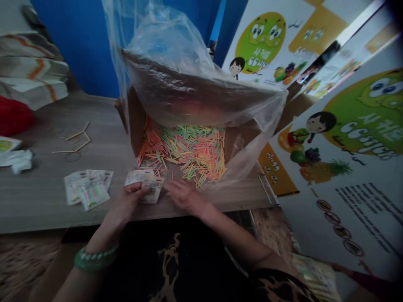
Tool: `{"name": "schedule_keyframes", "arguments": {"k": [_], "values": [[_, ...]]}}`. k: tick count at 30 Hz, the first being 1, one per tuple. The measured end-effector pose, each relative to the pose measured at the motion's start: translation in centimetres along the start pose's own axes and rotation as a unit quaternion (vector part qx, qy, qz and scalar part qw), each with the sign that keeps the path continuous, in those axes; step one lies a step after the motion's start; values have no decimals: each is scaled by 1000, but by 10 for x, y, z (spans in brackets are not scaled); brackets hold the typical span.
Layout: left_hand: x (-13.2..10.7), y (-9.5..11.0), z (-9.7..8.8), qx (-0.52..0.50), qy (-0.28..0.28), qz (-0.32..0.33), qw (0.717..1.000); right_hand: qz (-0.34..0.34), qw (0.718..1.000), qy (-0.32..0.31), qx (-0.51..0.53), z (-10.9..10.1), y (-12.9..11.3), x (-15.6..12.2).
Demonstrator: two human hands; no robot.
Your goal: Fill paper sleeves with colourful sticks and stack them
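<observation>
We find a cardboard box open toward the hands, just beyond them. A clear plastic liner drapes over its edges. Within, we record a loose heap of short coloured sticks, pink, yellow, green and orange, spilling out ahead of the right hand. That hand is blurred, its fingers loosely extended beside the held packets; we cannot tell whether it grips anything. The left hand is closed, thumb uppermost, on printed packets. Left of it lies a packet pile; we see coloured sticks inside its nearest clear packet.
</observation>
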State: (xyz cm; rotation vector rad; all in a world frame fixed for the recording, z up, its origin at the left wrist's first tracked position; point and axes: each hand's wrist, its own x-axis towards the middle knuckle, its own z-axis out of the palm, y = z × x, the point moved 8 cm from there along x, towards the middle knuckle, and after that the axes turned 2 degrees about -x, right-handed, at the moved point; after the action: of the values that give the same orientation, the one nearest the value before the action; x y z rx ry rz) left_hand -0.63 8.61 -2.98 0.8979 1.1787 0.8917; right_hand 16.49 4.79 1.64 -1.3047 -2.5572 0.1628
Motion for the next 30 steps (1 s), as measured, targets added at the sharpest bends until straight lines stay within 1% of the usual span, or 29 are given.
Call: {"name": "schedule_keyframes", "arguments": {"k": [2,4,5,7,9,10,14,16,20,21,23,26,28,30], "values": [[-1,0,5,-52,18,-7,998,114,992,-33,-37,-13,50,-21],[-2,-2,10,-86,32,-17,996,213,969,-87,-86,-22,95,-43],[-3,-4,15,-92,28,-24,995,248,955,-116,-115,-25,113,-52],[-2,-8,28,-97,7,-35,995,285,930,-157,-167,-29,135,-62],[-2,-12,40,-100,-11,-43,994,293,918,-171,-205,-30,143,-61],[-2,-14,46,-100,-19,-47,994,291,916,-173,-213,-29,144,-59],[-7,-24,65,-76,-81,-92,990,284,921,-160,-213,-27,148,-53],[-11,-28,69,-62,-105,-115,986,275,927,-142,-214,-27,150,-53],[-16,-30,72,-55,-119,-134,982,268,935,-119,-201,-20,154,-58],[-17,-30,73,-57,-122,-136,982,277,937,-104,-187,-19,156,-60],[-17,-29,75,-63,-121,-136,981,321,938,-40,-128,-22,165,-66],[-13,-24,70,-85,-102,-108,985,392,917,62,-34,-32,185,-76],[-10,-18,63,-106,-82,-80,988,404,909,101,-1,-38,194,-76],[-8,-14,55,-121,-63,-65,989,394,909,131,21,-43,196,-68]]}}
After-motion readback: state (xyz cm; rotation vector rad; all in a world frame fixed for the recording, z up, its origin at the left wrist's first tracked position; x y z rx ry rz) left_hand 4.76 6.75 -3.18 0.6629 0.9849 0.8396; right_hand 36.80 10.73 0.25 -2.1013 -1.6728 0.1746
